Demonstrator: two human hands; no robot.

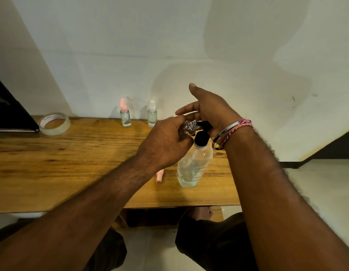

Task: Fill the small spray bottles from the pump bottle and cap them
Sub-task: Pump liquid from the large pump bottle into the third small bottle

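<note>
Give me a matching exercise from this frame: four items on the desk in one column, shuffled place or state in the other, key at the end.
Column 1
1. tape roll
2. pink-capped spray bottle
3. loose pink cap
4. open small bottle

Column 2
A. lying on the desk beside the pump bottle
B. held in the left hand at the pump nozzle
C. at the back left, next to a black object
D. standing at the wall, left of the white-capped one

Pairs: 1-C, 2-D, 3-A, 4-B
</note>
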